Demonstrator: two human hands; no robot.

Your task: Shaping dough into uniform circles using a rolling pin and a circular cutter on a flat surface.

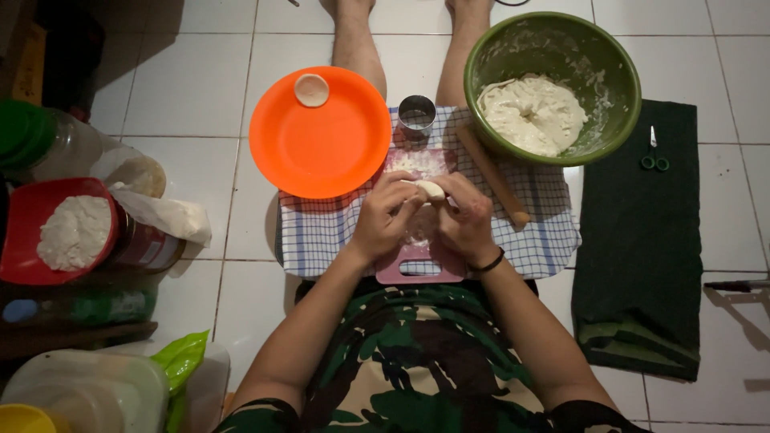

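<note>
The person sits on the tiled floor in a camouflage shirt, both forearms reaching forward over the lap. The left hand point(387, 218) and the right hand point(465, 218) meet over a pink cutting board point(419, 266), fingers curled in around a small piece of dough point(430, 189) that they pinch between them; only its pale top shows above the fingertips. The right wrist carries a thin black band. The board lies on a blue-and-white checked cloth point(321, 232) spread across the tiles. Just past the hands a wooden rolling pin point(494, 175) rests at a slant on the cloth, and a small round metal cutter point(416, 118) stands at the far end of the board. Left of the cutter sits an orange plate point(321, 140) with one round dough piece point(311, 90) near its far rim. To the right, a green bowl point(609, 48) holds a mound of white dough point(531, 114). Farther right lies a dark green towel point(642, 240) with small scissors point(654, 154) on it. Off to the left, a red bowl point(24, 210) holds flour point(74, 232).
</note>
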